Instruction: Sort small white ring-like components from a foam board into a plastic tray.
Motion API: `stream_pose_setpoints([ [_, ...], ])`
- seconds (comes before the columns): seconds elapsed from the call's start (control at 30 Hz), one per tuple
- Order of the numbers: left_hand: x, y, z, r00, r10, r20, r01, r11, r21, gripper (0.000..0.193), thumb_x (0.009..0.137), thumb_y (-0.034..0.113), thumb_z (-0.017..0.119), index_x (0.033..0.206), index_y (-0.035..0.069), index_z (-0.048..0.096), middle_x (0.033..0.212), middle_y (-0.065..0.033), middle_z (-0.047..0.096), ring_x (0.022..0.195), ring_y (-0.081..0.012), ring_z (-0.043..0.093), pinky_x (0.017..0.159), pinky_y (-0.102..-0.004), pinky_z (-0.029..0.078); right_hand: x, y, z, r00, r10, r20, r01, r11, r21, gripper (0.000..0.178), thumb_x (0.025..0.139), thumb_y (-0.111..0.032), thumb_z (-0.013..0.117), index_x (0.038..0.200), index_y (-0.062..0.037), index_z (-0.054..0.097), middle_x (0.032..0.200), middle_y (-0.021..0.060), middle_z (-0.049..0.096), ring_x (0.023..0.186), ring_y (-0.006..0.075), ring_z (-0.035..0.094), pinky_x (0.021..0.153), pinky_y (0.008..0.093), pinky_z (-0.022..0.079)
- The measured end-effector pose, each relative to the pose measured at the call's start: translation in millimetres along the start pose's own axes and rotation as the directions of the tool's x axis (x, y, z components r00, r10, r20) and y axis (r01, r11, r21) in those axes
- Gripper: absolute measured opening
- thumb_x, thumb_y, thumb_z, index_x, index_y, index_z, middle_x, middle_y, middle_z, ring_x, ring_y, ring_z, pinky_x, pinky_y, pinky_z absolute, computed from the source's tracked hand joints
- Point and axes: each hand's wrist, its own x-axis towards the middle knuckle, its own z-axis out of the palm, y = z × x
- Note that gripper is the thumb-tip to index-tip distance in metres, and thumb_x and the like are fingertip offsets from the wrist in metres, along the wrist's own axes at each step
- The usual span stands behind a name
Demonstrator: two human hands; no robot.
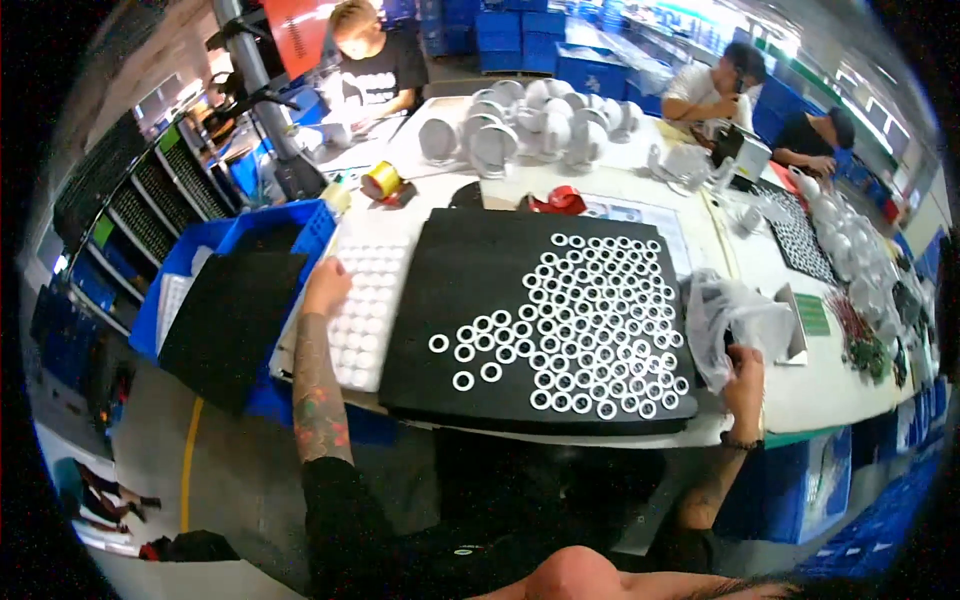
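My left hand point(328, 286) is over the left edge of a white tray point(346, 384) filled with rows of round white pieces. Its fingers are curled together, and whatever they may hold is too small to make out. My right hand point(744, 384) is closed at the lower end of a clear plastic bag point(735, 318), right of the black foam board. Its fingertips are partly hidden by the bag. Between my arms lies the thick black foam board point(455, 280), with many white rings point(580, 325) with dark centres spread over its middle and right side.
A blue crate point(322, 222) holding a black sheet point(225, 320) stands left of the tray. Behind the board are a yellow tape roll point(381, 180), a red tape dispenser point(565, 199) and grouped white round housings point(494, 148). Several people work across the table.
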Motion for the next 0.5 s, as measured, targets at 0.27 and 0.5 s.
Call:
stream_pose_setpoints([
  [0.27,-11.7,-12.5,12.8,0.995,0.011,-0.104,-0.016,0.999,-0.052,0.021,0.089,0.020,0.067,0.092,0.000,0.068,0.091,-0.0202,0.069,0.093,-0.0382,0.066,0.083,-0.0485,0.052,-20.5,-60.8,2.4,0.793,0.165,-0.586,-0.050,0.977,0.207,0.017,0.096,-0.006,0.074,0.110,0.0016,0.067,0.093,0.0084,0.068,0.079,0.0172,0.061,0.078,0.0318,0.052],
  [0.5,-28.2,33.2,6.8,0.980,0.136,-0.142,-0.088,0.950,0.301,0.021,0.092,0.023,0.069,0.096,0.002,0.070,0.104,-0.0205,0.067,0.102,-0.0410,0.062,0.090,-0.0508,0.050,-83.8,-157.8,22.3,0.871,0.092,-0.482,0.204,0.826,0.526,0.022,0.092,0.008,0.071,0.113,0.0041,0.064,0.109,0.0112,0.065,0.097,0.0192,0.061,0.091,0.0300,0.049],
])
